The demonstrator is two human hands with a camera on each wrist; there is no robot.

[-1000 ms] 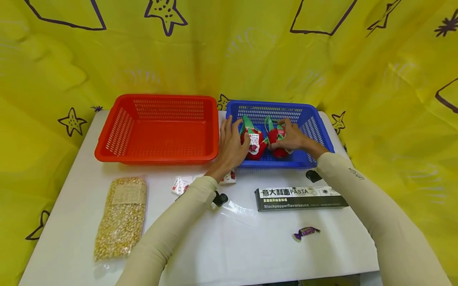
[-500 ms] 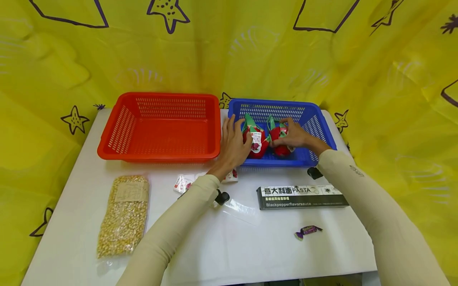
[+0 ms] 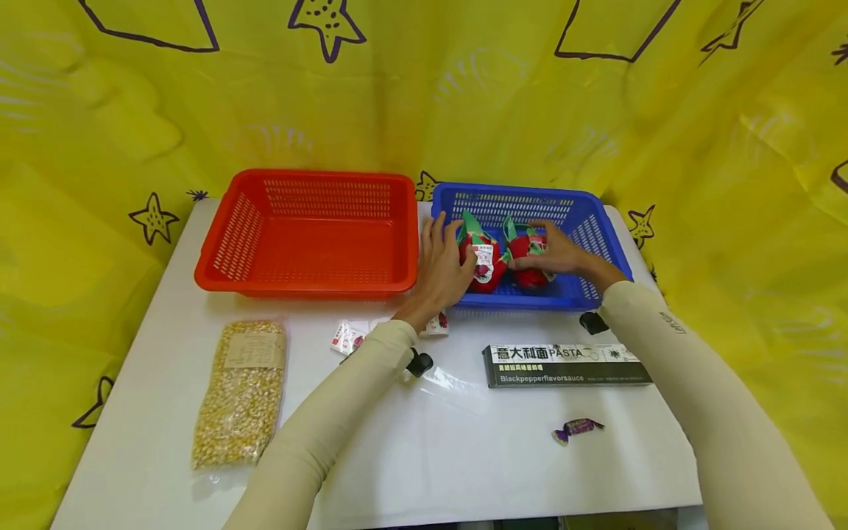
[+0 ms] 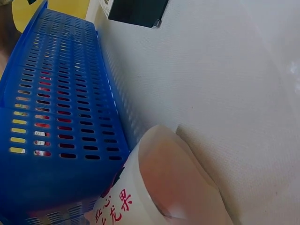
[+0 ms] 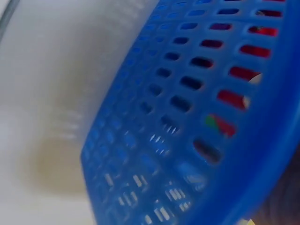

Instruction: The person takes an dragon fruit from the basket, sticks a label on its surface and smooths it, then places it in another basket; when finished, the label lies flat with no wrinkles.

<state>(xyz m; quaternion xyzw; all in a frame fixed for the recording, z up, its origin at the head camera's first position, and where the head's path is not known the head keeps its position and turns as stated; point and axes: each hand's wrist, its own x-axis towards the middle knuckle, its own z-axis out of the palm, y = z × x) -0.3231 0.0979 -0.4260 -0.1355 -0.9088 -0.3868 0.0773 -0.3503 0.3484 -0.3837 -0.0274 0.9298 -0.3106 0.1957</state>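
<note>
Inside the blue basket (image 3: pixel 457 299) lie two red dragon fruits with green leaf tips. My left hand (image 3: pixel 442 269) reaches over the near left rim and grips the left dragon fruit (image 3: pixel 489 283), thumb on the near side by its white label. The right one (image 3: pixel 530 278) is gripped by my right hand (image 3: pixel 562 254), which comes in from the right and covers part of it. In the left wrist view only the outer wall of the basket (image 4: pixel 51 173) shows; red shows through its slots. The right wrist view looks along the slotted wall too, with neither set of fingertips visible.
A red basket (image 3: pixel 318 285) stands on the left. Closer lie a bag of corn kernels (image 3: pixel 241 412), a black pasta box (image 3: pixel 563 374), and a purple-wrapped candy (image 3: pixel 579 427). White printed labels (image 3: pixel 347 335) lie partly beneath my left forearm. A yellow curtain (image 3: pixel 371 110) hangs behind.
The head view has shifted slightly, so everything sits a little farther right. Both hands stay on the same dragon fruits in the blue basket, with hardly any movement.
</note>
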